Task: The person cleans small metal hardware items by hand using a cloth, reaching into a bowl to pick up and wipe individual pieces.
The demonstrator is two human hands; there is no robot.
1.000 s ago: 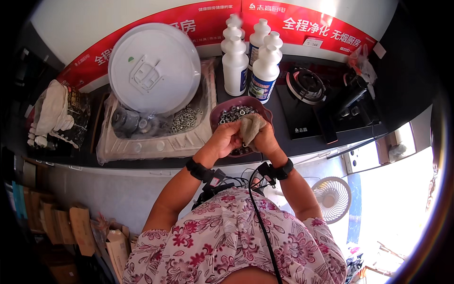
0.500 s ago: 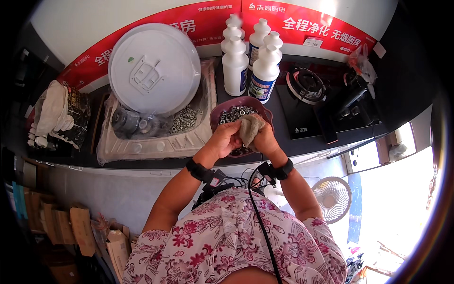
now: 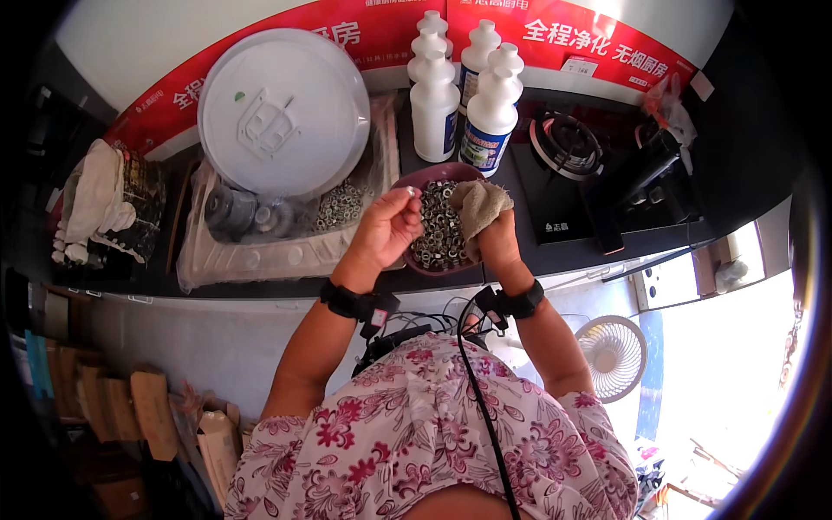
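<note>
A maroon bowl (image 3: 426, 176) stands at the counter's front edge, filled with small metal nuts (image 3: 440, 227). At its left rim, my left hand (image 3: 381, 230) pinches one shiny metal nut (image 3: 412, 192) between thumb and fingertips. My right hand (image 3: 500, 247) grips a rough beige cloth (image 3: 482, 206), which hangs over the bowl's right side and hides part of it. Left of the bowl, a plastic-wrapped light sink (image 3: 251, 270) contains another pile of nuts (image 3: 341, 206).
A round white cover (image 3: 286, 117) leans over the sink, beside dark bagged parts (image 3: 230, 212). Several white bottles (image 3: 436, 113) stand behind the bowl. On the right is a black gas hob (image 3: 555, 204); at far left, a bag with white gloves (image 3: 100, 204). A fan (image 3: 609, 357) stands below.
My hands have moved apart. The left has gone left with the nut out of the cloth; the right has shifted right with the cloth, baring more of the bowl.
</note>
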